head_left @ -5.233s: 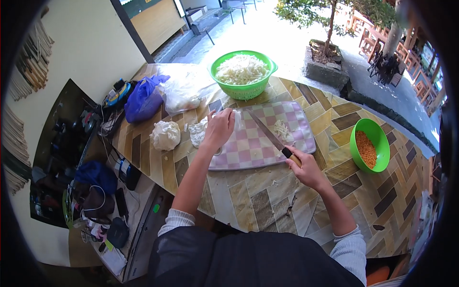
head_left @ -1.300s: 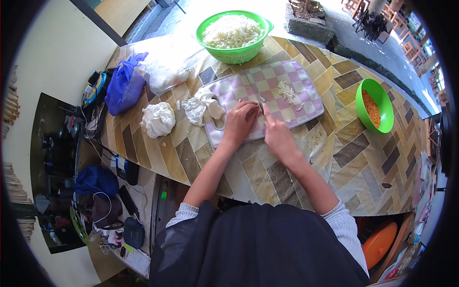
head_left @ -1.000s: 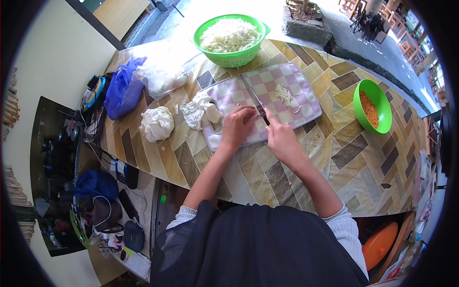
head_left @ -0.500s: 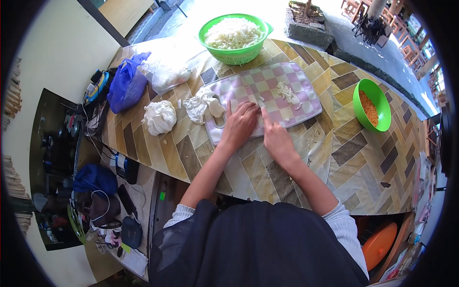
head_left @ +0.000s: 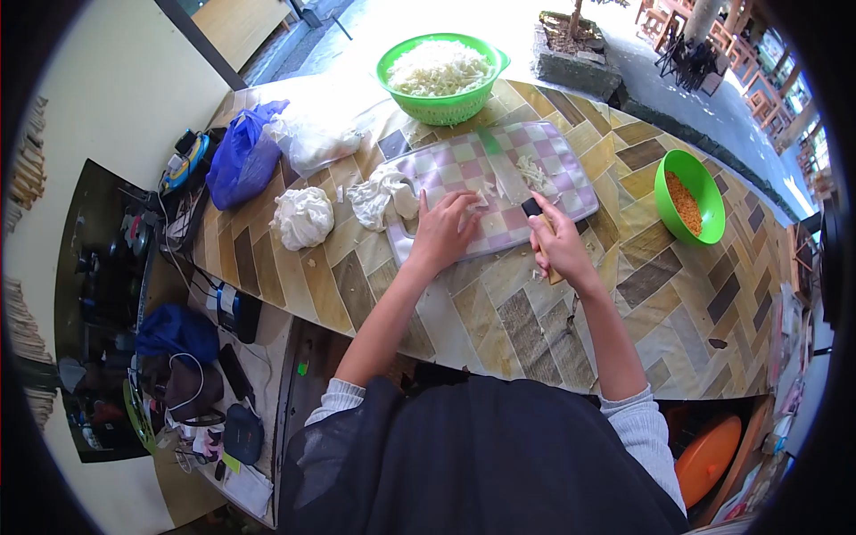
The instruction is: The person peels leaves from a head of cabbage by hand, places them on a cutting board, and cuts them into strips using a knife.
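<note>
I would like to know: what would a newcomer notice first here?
Probably the green colander heaped with white shreds, near the far edge of the table. Then the knife in the right hand, over the checkered board. A green bowl of orange bits stands to the right.

The person's right hand [head_left: 562,242] covers much of a black-collared wooden knife handle [head_left: 531,208]. What fills the shiny blue plastic bag [head_left: 245,160] is hidden. The top edge crops a slim brown tree trunk [head_left: 575,16].
</note>
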